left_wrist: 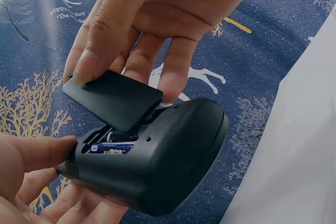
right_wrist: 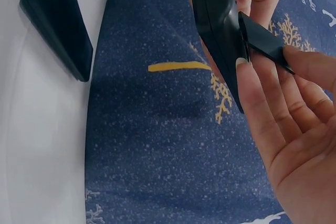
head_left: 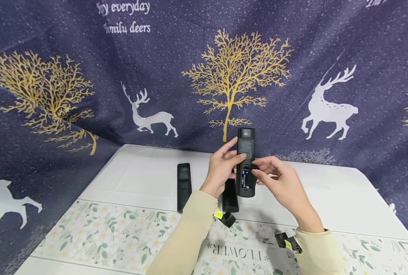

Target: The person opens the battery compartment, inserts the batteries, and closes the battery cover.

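My left hand [head_left: 220, 168] grips a black remote control [head_left: 246, 147] by its side, holding it upright with its back towards me. The battery compartment is uncovered, and blue batteries [left_wrist: 113, 148] lie in it. With thumb and fingers my right hand [head_left: 281, 181] pinches the black battery cover [left_wrist: 113, 98] at its edge. In the left wrist view the cover is tilted over the compartment, one end close to the remote. The right wrist view shows the cover [right_wrist: 265, 40] slanting away from the remote's back. A right fingertip [right_wrist: 242, 69] touches the remote there.
A second black remote [head_left: 184, 183] lies on the white table [head_left: 138, 172] to the left. A third [head_left: 230, 198] lies partly hidden behind my left wrist and the held remote. A flowered strip [head_left: 121, 229] crosses the table front. A dark blue deer-print cloth [head_left: 176, 76] hangs behind.
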A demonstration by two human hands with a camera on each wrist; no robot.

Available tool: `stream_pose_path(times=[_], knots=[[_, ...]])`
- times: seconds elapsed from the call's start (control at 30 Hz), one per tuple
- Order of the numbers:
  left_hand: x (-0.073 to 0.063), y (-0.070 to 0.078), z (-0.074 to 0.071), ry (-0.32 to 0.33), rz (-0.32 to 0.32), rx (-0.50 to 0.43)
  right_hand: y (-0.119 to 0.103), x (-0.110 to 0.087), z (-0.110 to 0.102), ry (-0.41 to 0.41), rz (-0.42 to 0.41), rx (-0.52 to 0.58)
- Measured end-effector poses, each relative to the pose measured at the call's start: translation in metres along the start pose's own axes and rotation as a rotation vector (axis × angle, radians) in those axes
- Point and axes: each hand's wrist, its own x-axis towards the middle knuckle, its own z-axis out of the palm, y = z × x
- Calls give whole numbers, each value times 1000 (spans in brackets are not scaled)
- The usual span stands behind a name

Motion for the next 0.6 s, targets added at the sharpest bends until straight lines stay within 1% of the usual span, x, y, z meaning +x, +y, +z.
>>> stream_pose_path(times=[0.3,0.4,0.6], knots=[[-2,2,-2,-12,5,-13,-2,0,5,-38,22,-67],[-1,2,-2,-9,-2,-21,-2,0,5,-45,19,-81],[0,1,-1,-23,15,-24,1,0,5,-46,-7,-77]])
